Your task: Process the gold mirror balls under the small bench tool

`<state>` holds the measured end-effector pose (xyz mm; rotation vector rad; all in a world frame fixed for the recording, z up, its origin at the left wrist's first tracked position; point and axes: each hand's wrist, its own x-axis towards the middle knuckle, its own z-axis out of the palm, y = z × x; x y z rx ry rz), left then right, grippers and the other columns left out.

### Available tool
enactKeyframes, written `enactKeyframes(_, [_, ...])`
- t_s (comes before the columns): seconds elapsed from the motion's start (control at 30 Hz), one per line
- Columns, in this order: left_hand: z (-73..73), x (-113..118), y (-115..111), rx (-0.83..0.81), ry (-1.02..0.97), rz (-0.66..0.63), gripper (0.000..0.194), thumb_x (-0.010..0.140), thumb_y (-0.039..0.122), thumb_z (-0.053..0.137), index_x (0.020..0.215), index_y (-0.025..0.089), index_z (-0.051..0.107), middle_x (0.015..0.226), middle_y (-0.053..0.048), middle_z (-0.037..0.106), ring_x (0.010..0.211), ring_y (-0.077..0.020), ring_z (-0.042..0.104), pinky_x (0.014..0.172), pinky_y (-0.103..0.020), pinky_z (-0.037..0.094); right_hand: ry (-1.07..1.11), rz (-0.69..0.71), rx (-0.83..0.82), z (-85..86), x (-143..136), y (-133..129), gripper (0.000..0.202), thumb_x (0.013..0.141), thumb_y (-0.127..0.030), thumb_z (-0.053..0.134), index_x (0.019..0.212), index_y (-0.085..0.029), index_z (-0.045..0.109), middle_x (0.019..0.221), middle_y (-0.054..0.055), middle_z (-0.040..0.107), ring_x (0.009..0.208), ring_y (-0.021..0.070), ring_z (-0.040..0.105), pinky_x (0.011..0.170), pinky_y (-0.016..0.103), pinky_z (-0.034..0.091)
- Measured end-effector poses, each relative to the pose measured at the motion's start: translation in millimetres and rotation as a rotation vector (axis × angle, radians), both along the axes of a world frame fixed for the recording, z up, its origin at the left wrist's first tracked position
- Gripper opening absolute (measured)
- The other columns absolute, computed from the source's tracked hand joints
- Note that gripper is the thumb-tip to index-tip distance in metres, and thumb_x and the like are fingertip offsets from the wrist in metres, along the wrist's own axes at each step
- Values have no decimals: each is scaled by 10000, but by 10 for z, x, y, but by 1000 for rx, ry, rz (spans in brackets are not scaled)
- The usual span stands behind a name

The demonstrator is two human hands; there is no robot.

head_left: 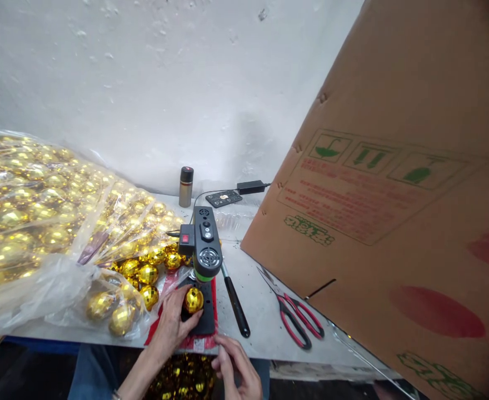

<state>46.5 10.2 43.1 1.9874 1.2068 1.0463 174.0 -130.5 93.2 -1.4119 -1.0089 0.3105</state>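
My left hand [171, 319] has its thumb and fingers around a shiny gold mirror ball [194, 300]. The ball sits on the black base [206, 322] of a small black upright machine [207, 239], just below its head. A red switch shows on the machine's side. My right hand [236, 366] is at the table's front edge, right of the base, with thumb and fingers pinched together; whatever they hold, if anything, is too small to make out. Under the base lies a red plastic sheet [216, 311].
A large clear bag of gold balls [40, 211] fills the left, several loose ones [148, 273] beside it. Right of the machine lie a black-handled tool [236, 308] and red-black scissors [297, 316]. A big cardboard box [373, 211] leans at right. A small bottle [185, 189] stands behind.
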Motion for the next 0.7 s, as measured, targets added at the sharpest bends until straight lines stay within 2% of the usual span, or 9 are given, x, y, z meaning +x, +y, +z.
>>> enactKeyframes(0.07, [32,47,44,-6,48,-24,509,824,380,731,1304,220,681,1255,-142,762,1199,-375,693,1073,-587,528,-72,-69,39,66,113,53,272,1055,-381,585,1055,-216,802,981,99,806,669,159,734,571,222,594])
enactKeyframes(0.13, [52,83,80,-19,97,-54,522,807,341,739,1308,214,671,1236,-130,755,1185,-367,687,1064,-580,524,-200,-129,116,201,247,150,242,1034,-318,622,1194,-204,764,1118,132,795,815,188,776,651,247,629])
enactKeyframes(0.2, [50,99,100,-35,127,-69,529,799,317,754,1309,210,664,1231,-125,744,1183,-362,679,1055,-565,525,-362,-102,232,402,355,276,367,1003,-285,671,1358,-193,678,1261,174,749,884,199,781,669,273,650])
enactKeyframes(0.27, [30,101,105,-47,132,-74,536,807,311,761,1323,209,654,1248,-129,730,1195,-363,669,1059,-562,519,-453,-54,333,641,404,409,470,1003,-334,688,1446,-198,606,1347,202,701,946,215,776,683,307,668])
enactKeyframes(0.33, [0,98,102,-51,119,-88,536,826,324,749,1339,209,643,1267,-138,721,1210,-368,660,1075,-576,504,-515,25,395,879,394,530,453,1026,-391,653,1437,-210,603,1309,192,722,960,229,776,670,325,669])
enactKeyframes(0.43, [-23,95,99,-59,98,-104,544,827,342,742,1344,205,639,1275,-150,718,1216,-375,655,1086,-589,492,-566,146,412,1128,332,673,195,1061,-291,560,1175,-220,701,959,94,783,792,197,767,645,307,635])
enactKeyframes(0.53, [14,101,88,-78,90,-92,560,796,329,766,1330,208,648,1239,-142,727,1177,-370,664,1062,-565,509,-559,144,406,1124,278,767,278,1057,-160,454,878,-228,655,698,13,681,616,146,683,586,266,560])
enactKeyframes(0.6, [66,108,72,-92,89,-88,537,795,321,770,1310,216,659,1204,-131,734,1148,-362,670,1039,-544,517,-562,101,443,977,257,798,329,1067,-167,408,816,-237,609,672,-1,650,576,133,642,597,273,545])
enactKeyframes(0.7, [144,120,43,-124,98,-86,482,816,335,769,1276,224,675,1167,-123,736,1120,-357,667,1006,-527,520,-534,54,456,674,232,805,339,1077,-207,394,799,-253,583,693,-14,657,598,134,646,766,338,592])
